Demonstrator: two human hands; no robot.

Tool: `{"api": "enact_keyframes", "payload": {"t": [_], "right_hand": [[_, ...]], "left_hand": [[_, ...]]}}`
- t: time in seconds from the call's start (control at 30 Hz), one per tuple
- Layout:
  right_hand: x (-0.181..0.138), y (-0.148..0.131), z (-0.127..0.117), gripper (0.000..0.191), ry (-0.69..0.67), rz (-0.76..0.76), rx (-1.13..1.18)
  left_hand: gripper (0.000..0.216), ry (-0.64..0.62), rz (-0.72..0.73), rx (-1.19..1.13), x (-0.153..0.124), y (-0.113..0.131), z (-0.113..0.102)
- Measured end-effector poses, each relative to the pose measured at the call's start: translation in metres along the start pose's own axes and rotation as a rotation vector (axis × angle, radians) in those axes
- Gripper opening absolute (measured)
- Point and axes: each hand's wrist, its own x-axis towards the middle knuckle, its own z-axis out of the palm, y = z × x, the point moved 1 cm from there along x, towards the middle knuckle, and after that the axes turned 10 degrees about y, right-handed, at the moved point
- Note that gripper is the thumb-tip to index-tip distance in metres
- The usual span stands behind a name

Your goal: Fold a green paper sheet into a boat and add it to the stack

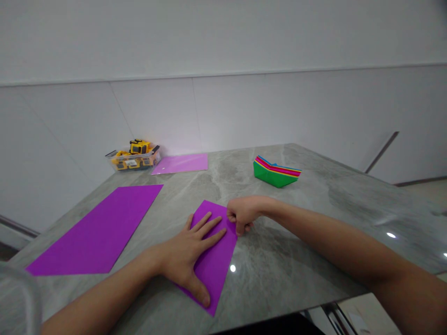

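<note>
A folded piece of purple paper (pixel 216 274) lies at a slant on the table near its front edge. My left hand (pixel 185 253) rests flat on it, fingers spread and thumb stretched toward the near corner. At the paper's upper right edge, my right hand (pixel 243 214) is curled into a fist, knuckles and thumb down against the edge. I see nothing held in its fingers, though their undersides are hidden. Part of the paper is covered by my left hand.
A large purple sheet (pixel 101 230) lies flat on the left of the grey marbled table (pixel 331 204). Behind are a pink sheet (pixel 183 163) and a clear plastic box (pixel 134 162) with yellow toy vehicles. A green folded paper boat (pixel 275 176) with coloured layers stands at back right.
</note>
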Motion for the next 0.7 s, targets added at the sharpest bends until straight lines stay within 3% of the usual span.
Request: {"api": "enact_keyframes", "payload": {"t": [0.7], "right_hand": [[0.009, 0.031, -0.023, 0.03, 0.133, 0.068, -0.088]], "left_hand": [[0.132, -0.002, -0.004, -0.007, 0.0, 0.002, -0.002]]}}
